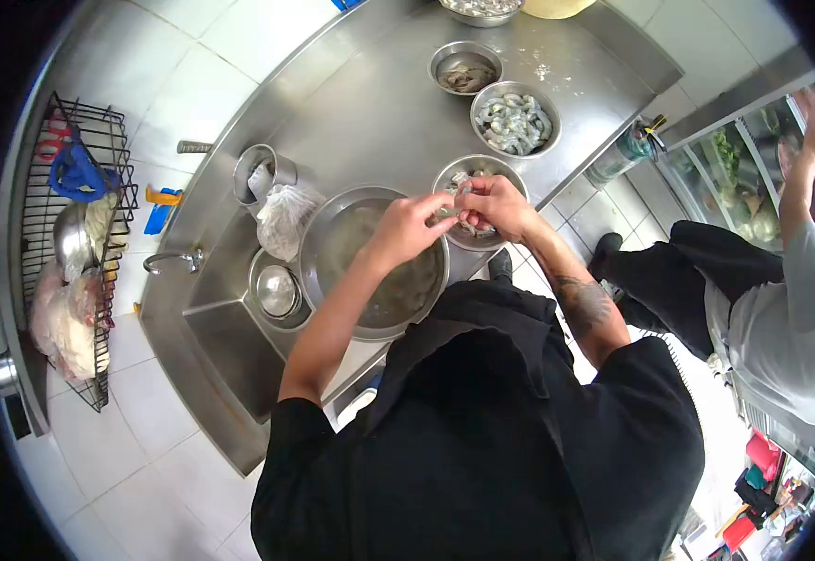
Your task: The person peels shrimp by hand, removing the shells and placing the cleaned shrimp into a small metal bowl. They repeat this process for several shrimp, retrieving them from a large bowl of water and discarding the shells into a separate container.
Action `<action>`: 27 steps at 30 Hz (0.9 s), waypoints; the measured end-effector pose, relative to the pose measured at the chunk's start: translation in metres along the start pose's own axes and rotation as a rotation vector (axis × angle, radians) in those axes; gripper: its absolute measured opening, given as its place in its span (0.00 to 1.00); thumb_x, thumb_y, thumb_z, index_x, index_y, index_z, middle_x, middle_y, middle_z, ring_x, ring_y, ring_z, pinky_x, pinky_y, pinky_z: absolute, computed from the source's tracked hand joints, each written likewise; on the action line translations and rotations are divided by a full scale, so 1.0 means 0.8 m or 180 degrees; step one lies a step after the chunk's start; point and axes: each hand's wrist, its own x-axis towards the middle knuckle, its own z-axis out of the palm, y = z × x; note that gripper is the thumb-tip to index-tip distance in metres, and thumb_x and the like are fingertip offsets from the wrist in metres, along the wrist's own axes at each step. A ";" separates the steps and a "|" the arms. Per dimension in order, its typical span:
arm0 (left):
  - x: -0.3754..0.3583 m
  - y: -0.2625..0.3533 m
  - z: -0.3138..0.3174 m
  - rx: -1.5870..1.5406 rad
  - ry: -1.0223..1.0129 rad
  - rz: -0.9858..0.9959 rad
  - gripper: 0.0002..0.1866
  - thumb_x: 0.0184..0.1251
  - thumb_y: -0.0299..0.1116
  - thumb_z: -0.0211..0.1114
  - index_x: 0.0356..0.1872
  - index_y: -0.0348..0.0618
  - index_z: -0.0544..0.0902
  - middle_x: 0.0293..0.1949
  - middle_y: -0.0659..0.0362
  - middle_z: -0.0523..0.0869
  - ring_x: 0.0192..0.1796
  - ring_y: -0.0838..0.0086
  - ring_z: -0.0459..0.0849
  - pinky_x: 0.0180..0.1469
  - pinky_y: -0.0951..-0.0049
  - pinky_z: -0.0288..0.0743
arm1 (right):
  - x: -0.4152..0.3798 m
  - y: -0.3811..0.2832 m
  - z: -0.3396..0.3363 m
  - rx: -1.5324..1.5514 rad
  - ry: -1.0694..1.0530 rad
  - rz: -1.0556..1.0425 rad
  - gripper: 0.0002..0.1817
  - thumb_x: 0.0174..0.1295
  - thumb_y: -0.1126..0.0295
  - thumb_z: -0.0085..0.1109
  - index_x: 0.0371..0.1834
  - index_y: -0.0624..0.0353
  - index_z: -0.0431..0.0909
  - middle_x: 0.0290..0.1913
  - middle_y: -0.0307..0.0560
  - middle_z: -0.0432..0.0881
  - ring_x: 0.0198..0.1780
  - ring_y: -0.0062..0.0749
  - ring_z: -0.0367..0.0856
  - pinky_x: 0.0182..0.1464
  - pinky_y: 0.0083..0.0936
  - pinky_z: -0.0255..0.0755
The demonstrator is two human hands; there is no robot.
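Note:
Pinched between the fingertips of both my hands is a small greyish shrimp point(455, 199), partly hidden by the fingers. My left hand point(406, 231) is closed on it from the left, above the rim of a large metal basin point(312, 271) of murky water. On the other side my right hand point(504, 208) is closed on the same shrimp, over a metal bowl point(442, 178) with shrimp pieces inside. Just beyond, another metal bowl point(557, 131) is full of pale peeled shrimp point(515, 122). A smaller bowl point(436, 64) behind it has brownish contents in liquid.
On the left stand a metal pot point(242, 178), a plastic bag point(286, 220), a strainer point(278, 291) and a sink point(225, 351) with a faucet point(169, 260). A wire rack point(118, 187) hangs on the wall. Another person point(772, 323) reaches toward a glass display case at right.

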 end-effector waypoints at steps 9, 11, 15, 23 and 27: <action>-0.005 0.005 0.014 0.0735 -0.0123 0.0420 0.13 0.60 0.28 0.70 0.46 0.42 0.82 0.40 0.52 0.88 0.39 0.55 0.88 0.41 0.61 0.82 | -0.012 -0.004 -0.006 0.0205 -0.0150 0.0327 0.02 0.61 0.77 0.62 0.32 0.63 0.80 0.23 0.38 0.80 0.22 0.16 0.74 0.20 0.12 0.63; 0.001 0.012 0.007 0.0418 -0.0378 0.0238 0.09 0.59 0.25 0.69 0.40 0.40 0.80 0.34 0.50 0.87 0.36 0.54 0.86 0.37 0.62 0.79 | -0.013 -0.005 -0.004 0.0188 -0.0086 0.0305 0.02 0.59 0.77 0.62 0.29 0.63 0.80 0.23 0.39 0.80 0.22 0.17 0.75 0.19 0.14 0.63; 0.001 0.001 0.009 0.0146 -0.0373 0.0306 0.07 0.60 0.25 0.69 0.34 0.38 0.78 0.28 0.51 0.83 0.29 0.60 0.83 0.34 0.66 0.76 | -0.016 -0.011 -0.004 0.0242 -0.0007 0.0325 0.02 0.57 0.77 0.62 0.28 0.63 0.80 0.22 0.39 0.79 0.21 0.17 0.74 0.19 0.15 0.63; 0.002 0.011 -0.004 -0.0442 -0.0288 -0.0236 0.11 0.63 0.28 0.70 0.29 0.36 0.75 0.23 0.60 0.76 0.27 0.78 0.73 0.33 0.73 0.73 | -0.027 -0.017 -0.033 0.0167 0.0079 0.0194 0.03 0.60 0.74 0.63 0.34 0.62 0.82 0.22 0.37 0.79 0.21 0.15 0.73 0.19 0.14 0.62; 0.011 -0.005 -0.001 -0.0396 -0.0326 -0.0305 0.09 0.63 0.28 0.70 0.33 0.35 0.77 0.27 0.59 0.80 0.30 0.78 0.79 0.36 0.73 0.76 | -0.029 -0.025 -0.064 -0.0956 -0.0091 0.0015 0.06 0.60 0.72 0.63 0.38 0.62 0.84 0.24 0.35 0.79 0.23 0.15 0.74 0.23 0.15 0.67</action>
